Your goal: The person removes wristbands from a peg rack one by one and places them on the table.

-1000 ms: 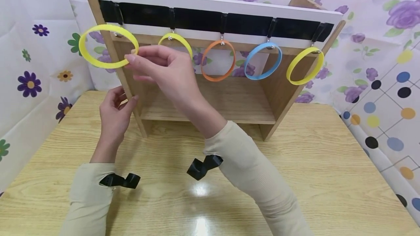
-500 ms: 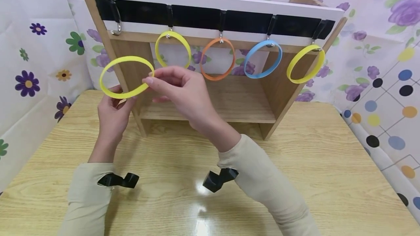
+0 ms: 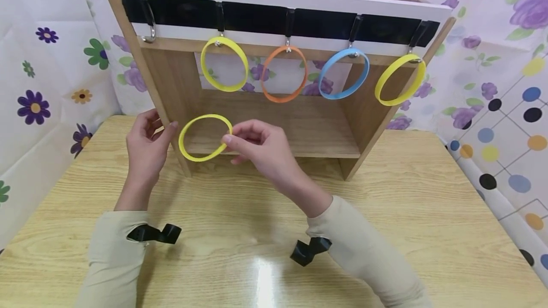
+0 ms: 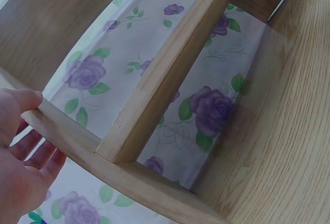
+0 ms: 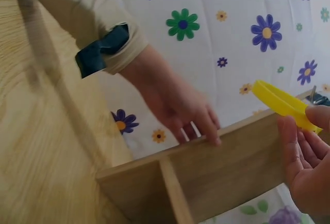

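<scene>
The right hand (image 3: 271,153) pinches a yellow ring (image 3: 199,158) between thumb and fingers, gripping it by the right-hand edge of its band as the head view shows it. The rest of the ring sticks out to the left of the fingertips, tilted, in front of the shelf (image 3: 308,125) of a wooden stand. In the right wrist view the thumb lies on one side of the band and the fingers on the other, with the loop reaching out beyond them.

The left hand (image 3: 147,149) holds the front edge of the stand's left side panel (image 3: 175,72), thumb on the inner face and fingers around the outside. The held ring sits between the two hands, near the left fingers in the head view.

Above, four rings hang from hooks along the stand's top: a second yellow ring (image 3: 227,88), an orange ring (image 3: 280,100), a blue ring (image 3: 338,96) and, at the far right, another yellow ring (image 3: 387,103). The stand rests on a wood-grain bench (image 3: 406,232).
</scene>
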`<state>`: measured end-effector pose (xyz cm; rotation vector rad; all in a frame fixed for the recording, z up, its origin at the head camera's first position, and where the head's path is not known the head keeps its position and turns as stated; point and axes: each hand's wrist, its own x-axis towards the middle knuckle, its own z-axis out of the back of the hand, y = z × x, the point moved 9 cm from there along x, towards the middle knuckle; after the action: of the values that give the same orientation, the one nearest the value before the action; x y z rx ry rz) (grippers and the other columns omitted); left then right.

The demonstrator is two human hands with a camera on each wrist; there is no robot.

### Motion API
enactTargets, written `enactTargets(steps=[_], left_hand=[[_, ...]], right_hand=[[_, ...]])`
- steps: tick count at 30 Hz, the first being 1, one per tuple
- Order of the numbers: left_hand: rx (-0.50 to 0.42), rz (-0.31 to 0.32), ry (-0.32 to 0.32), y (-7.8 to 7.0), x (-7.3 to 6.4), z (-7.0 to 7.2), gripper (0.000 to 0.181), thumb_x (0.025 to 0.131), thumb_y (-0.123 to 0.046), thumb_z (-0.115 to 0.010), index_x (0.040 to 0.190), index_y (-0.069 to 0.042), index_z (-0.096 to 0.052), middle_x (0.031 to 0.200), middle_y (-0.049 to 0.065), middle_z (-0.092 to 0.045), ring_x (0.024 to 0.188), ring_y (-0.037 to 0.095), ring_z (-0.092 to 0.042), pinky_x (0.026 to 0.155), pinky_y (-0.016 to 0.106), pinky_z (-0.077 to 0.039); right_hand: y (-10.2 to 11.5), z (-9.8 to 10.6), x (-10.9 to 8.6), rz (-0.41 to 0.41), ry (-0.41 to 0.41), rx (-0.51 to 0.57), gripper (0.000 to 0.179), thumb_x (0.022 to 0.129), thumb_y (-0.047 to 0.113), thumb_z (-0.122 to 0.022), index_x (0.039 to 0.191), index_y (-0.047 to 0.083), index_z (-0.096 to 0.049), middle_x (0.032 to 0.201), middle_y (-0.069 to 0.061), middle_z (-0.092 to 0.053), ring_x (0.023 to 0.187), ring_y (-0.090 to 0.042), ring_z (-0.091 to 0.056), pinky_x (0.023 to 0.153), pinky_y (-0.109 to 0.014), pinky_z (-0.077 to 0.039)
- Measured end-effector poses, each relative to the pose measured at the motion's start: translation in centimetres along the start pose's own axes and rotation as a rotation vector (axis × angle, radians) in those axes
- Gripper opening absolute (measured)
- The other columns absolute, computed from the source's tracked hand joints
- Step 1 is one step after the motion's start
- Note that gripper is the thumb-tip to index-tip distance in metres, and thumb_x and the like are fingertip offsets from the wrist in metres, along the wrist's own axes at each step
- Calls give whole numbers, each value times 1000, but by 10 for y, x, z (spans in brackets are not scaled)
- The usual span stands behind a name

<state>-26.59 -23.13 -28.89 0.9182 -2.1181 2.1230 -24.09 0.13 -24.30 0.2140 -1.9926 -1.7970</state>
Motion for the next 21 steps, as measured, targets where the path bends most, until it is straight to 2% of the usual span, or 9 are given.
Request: enactTargets(steps=[5,9,13,21], left_hand=[[16,0,1,-1,0,1,31,86,4,-65,115,-5,-61,105,2,-60,100,16,-58,85,19,-49],[43,0,4,-2,1,1,32,86,3,-65,117,-5,-60,107,2,-60,102,16,-58,87,20,-49],[58,6,7,-2,1,2,32,87,1,-65,118,-5,-60,108,1,-60,103,16,-57,87,20,-49],[19,20,7,-1,0,0,31,87,3,-65,117,-3,-59,107,1,-60,102,16,-57,86,19,-49]], right_hand=[[-14,12,-9,-24,-24,1,14,91,4,-65,101,-5,-63,92,-13,-67,82,-19,-65,74,-46,-57],[-22,22,-15,-42,-40,-9,17,91,5,-65,104,-6,-62,91,-12,-65,83,-20,-65,74,-47,-57],[-34,33,-19,-72,-60,-13,22,92,4,-64,109,-9,-60,91,-11,-64,83,-22,-65,72,-41,-58],[-51,59,-28,-107,-93,-55,31,93,5,-63,118,-13,-56,99,-16,-65,84,-18,-66,73,-41,-58]])
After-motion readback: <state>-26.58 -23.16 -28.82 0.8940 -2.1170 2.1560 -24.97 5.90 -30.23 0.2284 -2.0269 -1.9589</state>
